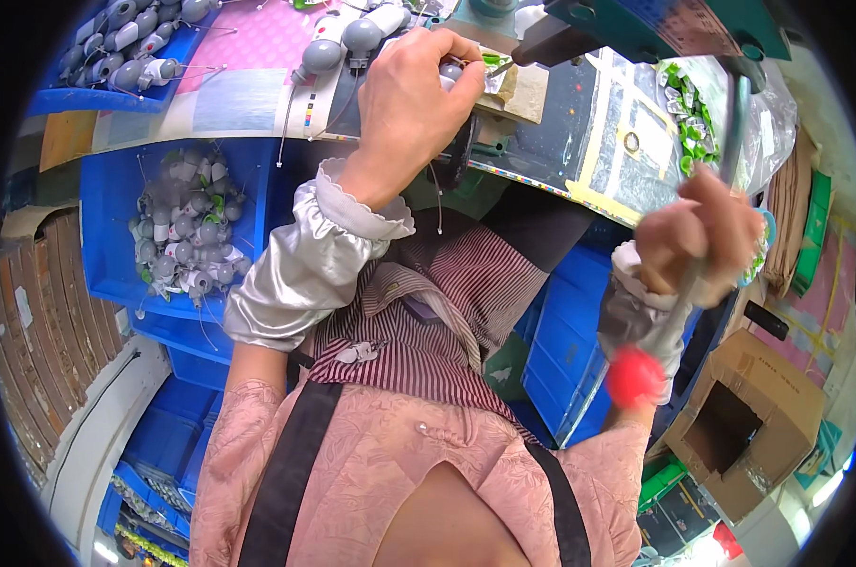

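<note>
At the work table's front edge, my left hand [411, 106] pinches a small grey and white plastic piece [449, 74], mostly hidden by the fingers. It is held beside a light block [525, 98] under the dark nose [551, 40] of a green hand press [669, 26]. A thin cord [437, 194] with a bead-like end hangs below this hand. My right hand [697, 236], smeared by motion, is wrapped round the press's metal lever [738, 128], which ends in a red ball knob [636, 377]. Similar grey and white pieces [343, 47] lie left of my left hand.
A blue tray [149, 102] of grey pieces stands at the far left, with a blue bin [102, 222] of more below it. Green and white pieces [690, 118] lie on the table's right side. An opened cardboard box [773, 378] stands low at the right.
</note>
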{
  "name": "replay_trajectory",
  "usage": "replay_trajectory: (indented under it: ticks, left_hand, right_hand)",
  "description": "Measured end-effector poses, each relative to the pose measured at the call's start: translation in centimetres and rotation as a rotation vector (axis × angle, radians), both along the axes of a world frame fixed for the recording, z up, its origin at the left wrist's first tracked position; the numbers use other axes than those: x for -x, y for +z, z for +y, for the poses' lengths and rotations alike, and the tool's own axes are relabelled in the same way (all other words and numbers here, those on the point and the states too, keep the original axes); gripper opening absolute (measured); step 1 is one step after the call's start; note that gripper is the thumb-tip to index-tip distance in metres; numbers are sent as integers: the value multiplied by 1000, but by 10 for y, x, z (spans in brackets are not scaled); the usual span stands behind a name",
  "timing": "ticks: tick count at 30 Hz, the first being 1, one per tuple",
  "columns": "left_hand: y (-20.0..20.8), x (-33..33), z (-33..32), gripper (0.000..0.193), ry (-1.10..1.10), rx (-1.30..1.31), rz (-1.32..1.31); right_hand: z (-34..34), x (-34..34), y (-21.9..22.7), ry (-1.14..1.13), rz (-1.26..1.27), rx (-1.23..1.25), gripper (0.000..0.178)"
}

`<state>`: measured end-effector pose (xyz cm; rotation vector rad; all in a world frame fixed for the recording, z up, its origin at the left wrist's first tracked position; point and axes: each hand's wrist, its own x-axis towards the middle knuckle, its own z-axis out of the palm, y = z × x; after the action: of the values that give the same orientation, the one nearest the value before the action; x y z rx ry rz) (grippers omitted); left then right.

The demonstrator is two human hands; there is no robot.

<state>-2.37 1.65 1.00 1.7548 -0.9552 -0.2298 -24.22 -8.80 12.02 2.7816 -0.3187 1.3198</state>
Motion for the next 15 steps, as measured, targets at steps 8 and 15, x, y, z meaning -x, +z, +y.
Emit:
replay_trajectory:
  ticks: [8, 15]
  left_hand:
    - [2, 0, -3, 14, 10, 2, -44]
    - [14, -4, 10, 12, -97, 14, -27]
  right_hand:
    - [-100, -18, 39, 65, -364, -423, 18]
    - [-90, -90, 47, 100, -582, -1198, 28]
